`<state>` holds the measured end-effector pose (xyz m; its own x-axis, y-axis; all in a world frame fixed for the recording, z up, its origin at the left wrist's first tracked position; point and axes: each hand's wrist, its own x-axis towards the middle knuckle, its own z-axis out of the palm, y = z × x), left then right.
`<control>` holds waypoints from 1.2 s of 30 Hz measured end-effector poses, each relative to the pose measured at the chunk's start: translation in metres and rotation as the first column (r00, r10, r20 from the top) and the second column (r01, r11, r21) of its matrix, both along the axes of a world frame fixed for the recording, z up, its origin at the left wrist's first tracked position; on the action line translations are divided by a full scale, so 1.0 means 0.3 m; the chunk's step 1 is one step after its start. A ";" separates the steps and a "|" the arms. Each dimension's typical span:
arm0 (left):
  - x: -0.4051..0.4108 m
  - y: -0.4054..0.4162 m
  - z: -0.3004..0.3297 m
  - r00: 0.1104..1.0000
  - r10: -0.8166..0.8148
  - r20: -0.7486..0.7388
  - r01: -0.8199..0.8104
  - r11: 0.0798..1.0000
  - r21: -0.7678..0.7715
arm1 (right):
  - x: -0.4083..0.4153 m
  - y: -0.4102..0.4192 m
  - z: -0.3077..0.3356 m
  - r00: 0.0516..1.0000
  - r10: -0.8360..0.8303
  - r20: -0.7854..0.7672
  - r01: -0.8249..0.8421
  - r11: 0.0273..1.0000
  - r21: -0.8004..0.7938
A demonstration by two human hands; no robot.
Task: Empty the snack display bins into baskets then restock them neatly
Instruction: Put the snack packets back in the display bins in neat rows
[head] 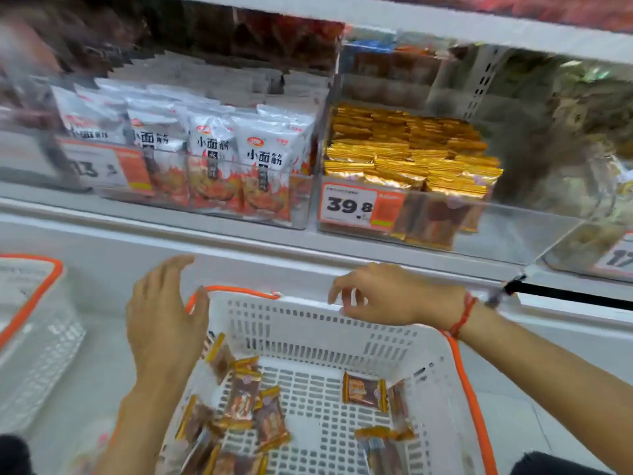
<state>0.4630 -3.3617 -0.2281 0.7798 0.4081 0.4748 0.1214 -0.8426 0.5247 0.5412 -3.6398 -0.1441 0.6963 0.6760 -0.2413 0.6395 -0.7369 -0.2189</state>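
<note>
Head view: over the white basket (308,323) we see the left hand (164,323) spread flat, empty, the right hand (380,296) loosely curled at its far rim, gold packets (246,402) inside.

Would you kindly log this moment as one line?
left hand: open, over basket | right hand: empty, above rim | gold packets: mostly in bin

Both hands (164,317) (380,296) open over white basket (308,323) (brown snack packets (364,392) inside).
</note>
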 end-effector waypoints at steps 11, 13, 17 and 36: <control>-0.182 0.109 -0.336 0.893 0.158 -0.422 -0.208 0.975 -0.074 | -0.159 0.460 -0.932 0.906 -0.204 -0.371 0.175 0.978 -0.112; -0.174 0.107 -0.339 0.897 0.177 -0.405 -0.223 0.973 -0.067 | -0.165 0.494 -1.015 0.930 -0.227 -0.289 0.207 0.973 -0.098; -0.169 0.103 -0.352 0.895 0.214 -0.390 -0.251 0.967 -0.046 | -0.103 0.553 -1.087 0.986 -0.059 -0.155 0.024 0.976 -0.216; -0.127 -0.062 -0.323 0.711 -0.471 -0.523 0.067 0.785 -0.616 | -0.092 0.322 -0.661 0.396 -0.103 -0.913 0.640 0.744 0.194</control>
<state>0.4249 -3.3804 -0.3252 0.9141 0.1441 -0.3791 0.3971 -0.5073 0.7648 0.5138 -3.5431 -0.3423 0.5488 0.5907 -0.5915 -0.3626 -0.4693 -0.8051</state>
